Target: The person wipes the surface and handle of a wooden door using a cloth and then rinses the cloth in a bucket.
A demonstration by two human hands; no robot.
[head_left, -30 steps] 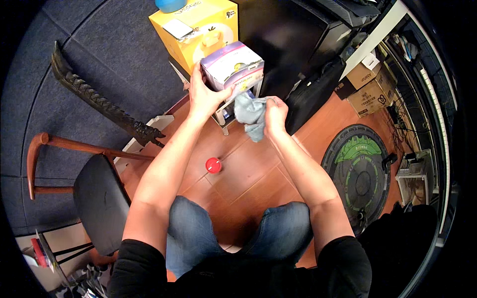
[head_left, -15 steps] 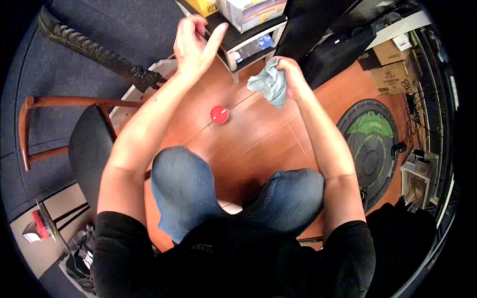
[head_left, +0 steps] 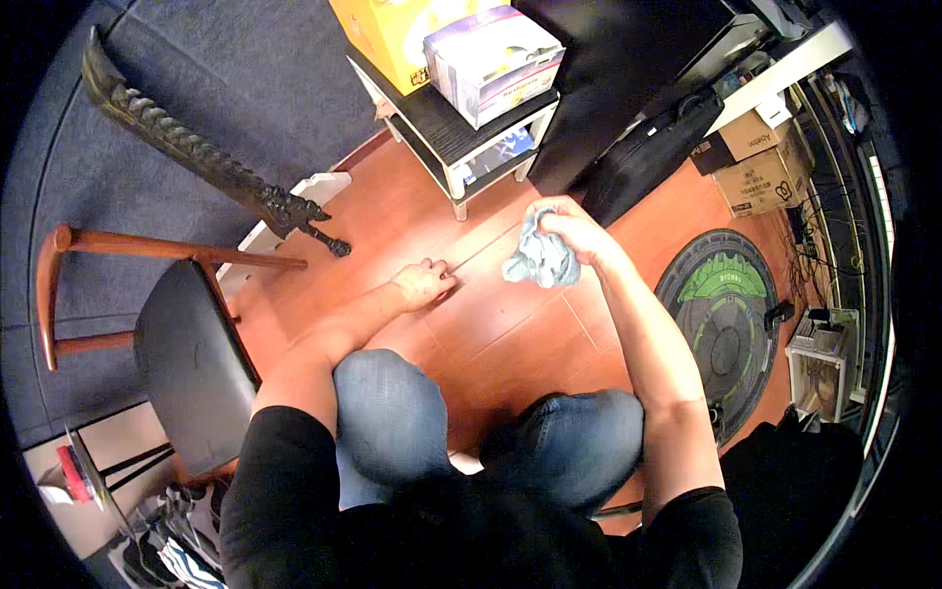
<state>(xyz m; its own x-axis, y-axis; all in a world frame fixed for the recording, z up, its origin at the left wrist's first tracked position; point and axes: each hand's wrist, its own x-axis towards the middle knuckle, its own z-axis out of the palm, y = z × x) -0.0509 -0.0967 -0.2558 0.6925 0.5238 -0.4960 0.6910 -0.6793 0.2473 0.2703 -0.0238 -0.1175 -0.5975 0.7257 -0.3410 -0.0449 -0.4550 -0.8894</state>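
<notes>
My right hand (head_left: 572, 228) is closed on a crumpled pale blue-grey cloth (head_left: 546, 259), which hangs from the fingers above the wooden floor (head_left: 510, 339). Down to the left, my left hand (head_left: 425, 284) is over the floor with its back up and its fingers curled under. It covers the spot where a small red round thing lay, and nothing red shows around it now. What the curled fingers grip, if anything, is hidden beneath the hand.
Ahead stands a small black-topped table (head_left: 446, 135) bearing a yellow box (head_left: 383, 44) and a white box (head_left: 496, 64). A wood-and-black chair (head_left: 191, 363) is at left, near a dark carved sword-like object (head_left: 196, 147). A round black-green mat (head_left: 726, 324) and cardboard boxes (head_left: 760, 177) are at right.
My left hand has come down from its raised, spread position and curled over the red round thing's place. My right hand, still gripping the cloth, is lower in the view. The view has tilted up.
</notes>
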